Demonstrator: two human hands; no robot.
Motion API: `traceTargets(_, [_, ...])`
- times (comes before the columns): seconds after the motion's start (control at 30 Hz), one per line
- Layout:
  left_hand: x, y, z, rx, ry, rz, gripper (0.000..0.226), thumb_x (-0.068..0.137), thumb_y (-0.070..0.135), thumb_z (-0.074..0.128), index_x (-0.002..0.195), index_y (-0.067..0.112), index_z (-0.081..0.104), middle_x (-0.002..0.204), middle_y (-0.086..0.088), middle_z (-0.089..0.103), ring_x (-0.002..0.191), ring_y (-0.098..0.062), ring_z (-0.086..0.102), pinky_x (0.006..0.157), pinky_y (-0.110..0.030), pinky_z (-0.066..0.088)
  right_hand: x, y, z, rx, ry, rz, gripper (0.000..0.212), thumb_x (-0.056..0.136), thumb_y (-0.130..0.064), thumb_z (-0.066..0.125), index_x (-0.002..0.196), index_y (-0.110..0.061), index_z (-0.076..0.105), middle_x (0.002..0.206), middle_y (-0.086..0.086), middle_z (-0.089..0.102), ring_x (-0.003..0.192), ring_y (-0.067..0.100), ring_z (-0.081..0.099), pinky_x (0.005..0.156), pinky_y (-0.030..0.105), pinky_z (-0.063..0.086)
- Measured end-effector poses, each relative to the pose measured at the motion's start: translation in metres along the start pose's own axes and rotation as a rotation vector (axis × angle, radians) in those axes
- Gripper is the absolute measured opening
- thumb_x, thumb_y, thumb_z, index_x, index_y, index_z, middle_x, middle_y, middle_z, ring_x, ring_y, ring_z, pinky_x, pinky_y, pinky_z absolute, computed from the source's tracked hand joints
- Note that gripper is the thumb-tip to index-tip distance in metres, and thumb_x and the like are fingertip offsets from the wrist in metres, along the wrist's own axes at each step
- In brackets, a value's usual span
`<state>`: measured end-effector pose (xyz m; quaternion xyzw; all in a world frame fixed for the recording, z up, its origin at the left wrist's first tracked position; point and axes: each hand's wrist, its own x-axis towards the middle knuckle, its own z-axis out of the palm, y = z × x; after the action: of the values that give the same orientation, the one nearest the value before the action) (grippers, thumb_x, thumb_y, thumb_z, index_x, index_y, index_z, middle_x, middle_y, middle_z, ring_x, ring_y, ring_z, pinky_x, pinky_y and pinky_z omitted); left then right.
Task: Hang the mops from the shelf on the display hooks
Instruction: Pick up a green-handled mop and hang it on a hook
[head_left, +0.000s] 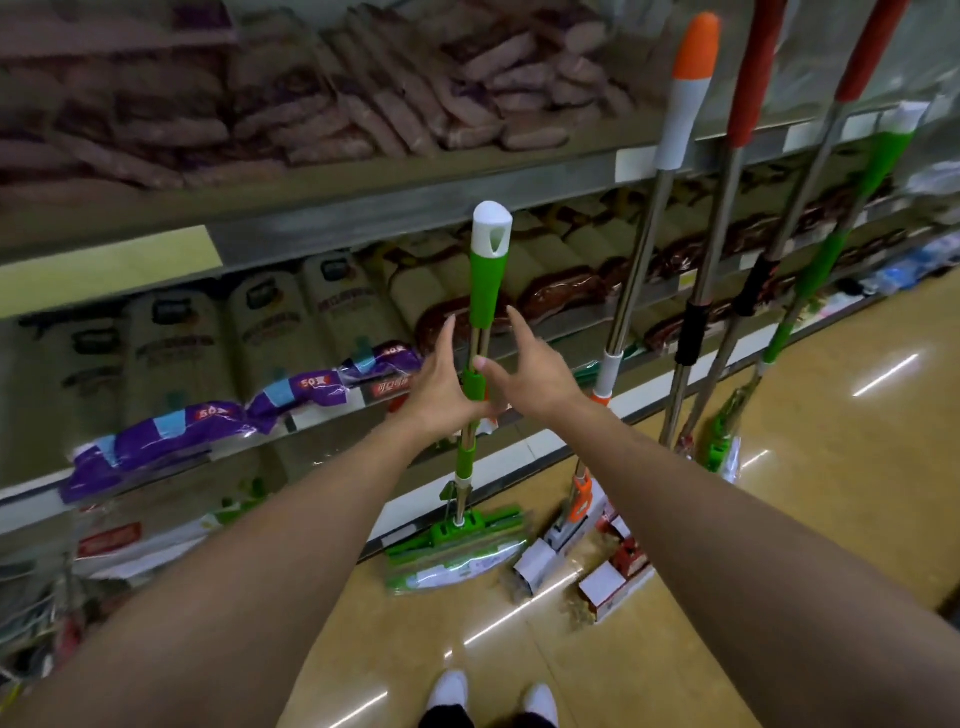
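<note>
Both hands, left (441, 387) and right (524, 374), flank the green mop (488, 270) with fingers spread, unclasped, probably steadying it. It stands upright against the shelf (363, 208), apparently awaiting hanging.

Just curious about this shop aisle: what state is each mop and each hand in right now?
Green mop: upright, head on the floor, not hung.
Left hand: open, against the pole.
Right hand: open, fingers spread beside the pole.
Orange mop: leaning on the shelf.
Red mops: leaning too.
</note>
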<state>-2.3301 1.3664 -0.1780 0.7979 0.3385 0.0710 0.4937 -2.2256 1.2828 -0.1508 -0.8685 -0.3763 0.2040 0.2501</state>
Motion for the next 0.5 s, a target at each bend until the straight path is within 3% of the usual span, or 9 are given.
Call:
traceTargets(0.23, [0.034,0.005,0.009,-0.093,0.041,-0.025,0.118,0.071,0.025,0.080,0.148,0.032,-0.009,0.155,-0.008,0.021,0.141,-0.030,0.025,0.109,-0.054,0.033,0.045,-0.001,-0.004,0.218,0.093,-0.203,0.078,0.090,-0.041,0.058,0.150,-0.031,0.009,0.130,0.008,0.056,0.112,0.025,0.057,0.087,0.033,0.046])
traceTargets(0.37, [0.043,0.011,0.019,-0.114,0.084,-0.021,0.092,0.081,0.017,0.069,0.148,0.025,0.006,0.142,-0.009,0.042,0.127,-0.030,0.046,0.100,-0.050,0.044,0.052,0.003,0.002,0.313,0.069,-0.279,0.063,0.093,-0.036,0.054,0.147,-0.029,0.022,0.120,0.003,0.062,0.107,0.023,0.059,0.081,0.028,0.043])
traceTargets(0.5, [0.043,0.011,0.029,-0.088,0.106,-0.089,0.071,0.090,0.016,0.057,0.146,0.019,0.014,0.131,-0.012,0.050,0.117,-0.030,0.052,0.093,-0.041,0.047,0.054,0.009,0.002,0.322,0.067,-0.312,0.053,0.096,-0.035,0.048,0.144,-0.026,0.027,0.108,0.004,0.066,0.095,0.023,0.063,0.074,0.028,0.044])
